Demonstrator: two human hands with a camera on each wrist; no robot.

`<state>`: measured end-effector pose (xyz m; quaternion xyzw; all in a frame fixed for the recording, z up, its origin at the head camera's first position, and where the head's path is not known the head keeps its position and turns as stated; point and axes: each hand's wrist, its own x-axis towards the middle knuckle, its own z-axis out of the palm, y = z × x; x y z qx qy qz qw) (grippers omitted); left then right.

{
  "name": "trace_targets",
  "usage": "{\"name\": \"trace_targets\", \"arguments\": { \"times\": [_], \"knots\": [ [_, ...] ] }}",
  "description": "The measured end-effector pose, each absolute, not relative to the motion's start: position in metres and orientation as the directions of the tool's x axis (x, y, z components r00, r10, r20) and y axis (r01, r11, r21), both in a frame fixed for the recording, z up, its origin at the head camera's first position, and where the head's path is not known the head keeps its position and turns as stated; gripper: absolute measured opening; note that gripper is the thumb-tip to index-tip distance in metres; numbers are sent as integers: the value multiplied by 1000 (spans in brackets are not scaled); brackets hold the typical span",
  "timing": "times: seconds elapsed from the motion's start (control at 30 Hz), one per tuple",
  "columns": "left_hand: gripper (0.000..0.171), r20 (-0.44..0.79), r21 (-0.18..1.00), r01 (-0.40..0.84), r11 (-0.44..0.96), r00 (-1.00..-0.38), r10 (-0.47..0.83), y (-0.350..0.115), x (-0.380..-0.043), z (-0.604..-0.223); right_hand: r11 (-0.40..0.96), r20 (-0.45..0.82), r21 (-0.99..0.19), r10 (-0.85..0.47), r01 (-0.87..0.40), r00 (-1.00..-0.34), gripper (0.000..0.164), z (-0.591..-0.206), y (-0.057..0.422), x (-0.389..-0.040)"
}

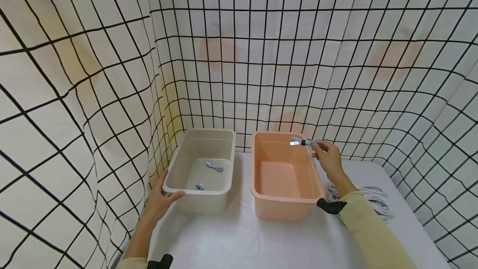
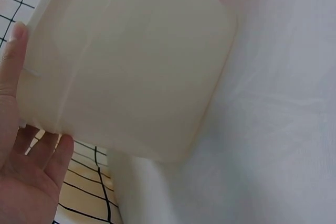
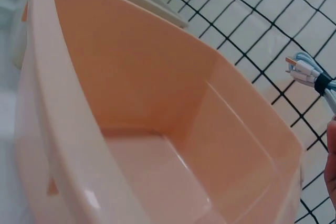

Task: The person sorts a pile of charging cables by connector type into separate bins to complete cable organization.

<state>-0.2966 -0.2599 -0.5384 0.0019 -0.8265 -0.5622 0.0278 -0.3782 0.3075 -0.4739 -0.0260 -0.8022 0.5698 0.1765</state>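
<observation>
My right hand (image 1: 330,161) pinches a coiled light-coloured USB cable (image 1: 298,142) bound with a black strap, held over the right far rim of the orange bin (image 1: 285,198). Its pale plug end (image 3: 302,69) points away from the fingertips in the right wrist view, where only a bit of the hand shows. At the near left corner of the cream bin (image 1: 203,202), my left hand (image 1: 157,202) touches the rim, thumb along the front and fingers down the left side (image 2: 50,156). Inside that bin lie two small coiled cables, one mid-floor (image 1: 214,166) and one near the front wall (image 1: 200,187).
A pile of white cables (image 1: 377,200) lies on the white-covered table (image 1: 242,240) right of the orange bin, partly behind my right forearm. Black wire netting (image 1: 242,65) in front of pale cloth rises at the back and both sides.
</observation>
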Motion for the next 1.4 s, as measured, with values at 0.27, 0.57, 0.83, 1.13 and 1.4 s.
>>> {"name": "trace_targets", "arguments": {
  "times": [0.27,0.57,0.83,1.13,1.4],
  "knots": [
    [113,44,929,30,370,-999,-30,-260,-294,-539,359,255,-915,166,-183,-952,46,-472,277,-397],
    [112,41,925,21,378,-998,-45,-259,-289,-540,320,196,-936,127,-147,-972,41,-467,244,-413],
    [110,39,938,27,346,-999,-28,-255,-289,-529,303,222,-934,69,-191,-973,35,-461,217,-418],
    [111,62,934,46,353,-998,-33,-259,-294,-539,321,211,-927,11,-196,-977,32,-463,188,-428],
    [110,61,930,41,364,-997,-43,-258,-297,-538,268,168,-951,32,-154,-985,30,-459,159,-437]
  ]
}}
